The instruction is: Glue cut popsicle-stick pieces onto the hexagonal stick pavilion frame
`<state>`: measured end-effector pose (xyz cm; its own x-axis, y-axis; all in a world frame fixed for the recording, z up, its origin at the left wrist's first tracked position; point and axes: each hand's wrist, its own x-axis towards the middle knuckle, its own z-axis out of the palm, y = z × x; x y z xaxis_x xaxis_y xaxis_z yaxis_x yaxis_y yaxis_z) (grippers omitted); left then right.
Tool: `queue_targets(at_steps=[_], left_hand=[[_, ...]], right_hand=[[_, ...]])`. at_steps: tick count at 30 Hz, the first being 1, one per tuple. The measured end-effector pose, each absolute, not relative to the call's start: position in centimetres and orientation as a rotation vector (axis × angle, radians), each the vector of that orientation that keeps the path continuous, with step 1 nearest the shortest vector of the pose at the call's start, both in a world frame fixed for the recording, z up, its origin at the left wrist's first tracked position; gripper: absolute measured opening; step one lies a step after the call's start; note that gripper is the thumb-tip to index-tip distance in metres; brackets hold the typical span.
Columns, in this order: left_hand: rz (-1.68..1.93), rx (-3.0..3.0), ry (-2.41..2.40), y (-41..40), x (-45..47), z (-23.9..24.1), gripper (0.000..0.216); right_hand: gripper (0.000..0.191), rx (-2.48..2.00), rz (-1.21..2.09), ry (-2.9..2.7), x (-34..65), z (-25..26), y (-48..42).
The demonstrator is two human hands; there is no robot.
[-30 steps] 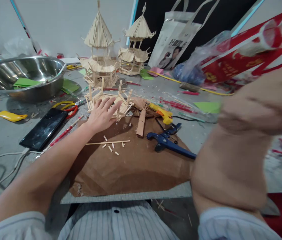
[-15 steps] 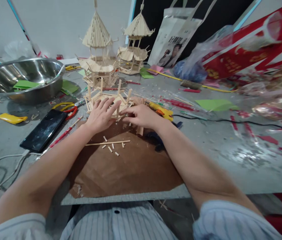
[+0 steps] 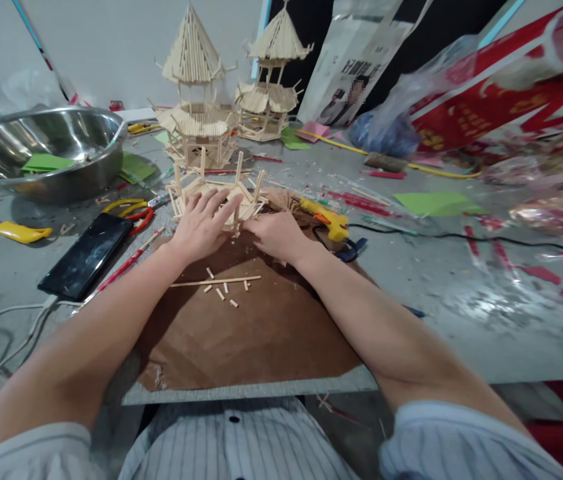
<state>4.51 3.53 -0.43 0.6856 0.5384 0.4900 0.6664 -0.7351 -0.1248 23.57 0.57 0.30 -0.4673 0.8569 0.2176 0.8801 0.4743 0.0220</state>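
A low wooden-stick frame (image 3: 248,208) with upright posts sits at the far edge of the brown sheet (image 3: 261,340). My left hand (image 3: 204,225) rests over its near left side, fingers spread. At the frame's near right side is my right hand (image 3: 278,235), fingers curled together in a pinch; whatever they hold is hidden. A thin stick (image 3: 216,282) and several short cut pieces (image 3: 220,293) lie on the sheet. Just right of my right hand lies a yellow glue gun (image 3: 331,220).
Two stick pagodas (image 3: 194,57) stand behind the frame. On the left are a steel bowl (image 3: 91,177), a phone (image 3: 86,257), pliers (image 3: 142,219) and a yellow-handled cutter (image 3: 21,232). Plastic bags (image 3: 481,100), green paper (image 3: 436,204) and a black cord (image 3: 441,235) lie right.
My right hand's fingers have closed together beside the frame. My left hand stays on it with barely any movement. The view has tipped slightly.
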Motion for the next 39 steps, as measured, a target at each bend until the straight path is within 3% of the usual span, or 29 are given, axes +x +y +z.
queue_targets(at_steps=[8, 13, 15, 19, 22, 27, 31, 39], left_hand=[[-0.656, -2.613, -0.992, 3.4, 4.7, -0.5, 0.060], [-0.640, -2.615, -1.009, 3.4, 4.7, -0.4, 0.061], [-0.635, -2.613, -1.009, 3.4, 4.7, -0.4, 0.060], [-0.637, -2.606, -1.005, 3.4, 4.7, -0.4, 0.061], [-0.638, -2.606, -0.989, 3.5, 4.7, -0.4, 0.062], [-0.635, -2.606, -0.947, 3.6, 4.5, -0.5, 0.063], [-0.641, -2.604, -0.944, 3.8, 4.4, -0.6, 0.063], [-0.618, -2.589, -0.963, 3.6, 4.5, -0.4, 0.062]], right_hand=[[0.012, -1.050, 0.456, -1.907, 24.7, 4.4, -0.7], [0.014, -0.598, 0.456, -1.358, 25.3, 9.3, -4.6], [0.011, -0.629, 0.357, -1.285, 25.7, 10.7, -5.9], [0.028, -0.849, 0.394, -1.327, 26.5, 10.9, -5.8], [0.028, -1.262, 0.426, -1.689, 26.1, 8.6, -3.5], [0.035, -1.915, 0.124, -2.191, 24.2, 3.7, -0.1], [0.044, -1.995, 0.132, -2.256, 23.2, 2.1, 0.3], [0.044, -1.955, 0.205, -2.260, 22.5, 1.1, 0.6]])
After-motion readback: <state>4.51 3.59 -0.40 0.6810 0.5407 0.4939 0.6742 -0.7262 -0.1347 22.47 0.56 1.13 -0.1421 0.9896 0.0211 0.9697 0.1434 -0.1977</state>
